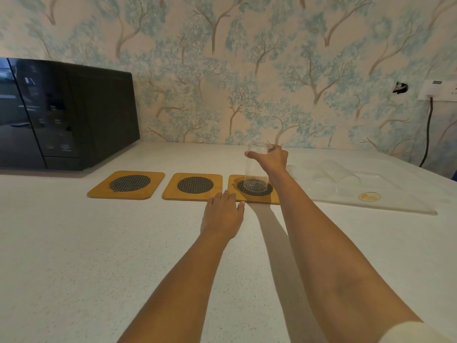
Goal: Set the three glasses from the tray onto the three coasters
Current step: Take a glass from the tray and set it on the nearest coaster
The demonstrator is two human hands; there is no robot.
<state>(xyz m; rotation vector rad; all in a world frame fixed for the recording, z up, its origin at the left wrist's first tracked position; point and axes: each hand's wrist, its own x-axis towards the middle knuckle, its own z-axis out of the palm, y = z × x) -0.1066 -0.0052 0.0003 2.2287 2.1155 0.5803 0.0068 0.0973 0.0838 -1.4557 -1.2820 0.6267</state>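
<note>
Three wooden coasters with dark mesh discs lie in a row on the white counter: left coaster [126, 184], middle coaster [193, 186], right coaster [236, 194]. A clear glass [256, 173] stands upright on the right coaster's disc. My right hand [270, 158] grips its rim from above. My left hand [222, 214] rests flat on the counter, fingertips touching the front edges of the middle and right coasters. A clear tray [385, 204] at the right holds two more glasses [329, 174] lying on their sides, hard to make out.
A black microwave [64, 115] stands at the back left on the counter. A wall socket with a dark cable [427, 129] is at the far right. Patterned wallpaper backs the counter.
</note>
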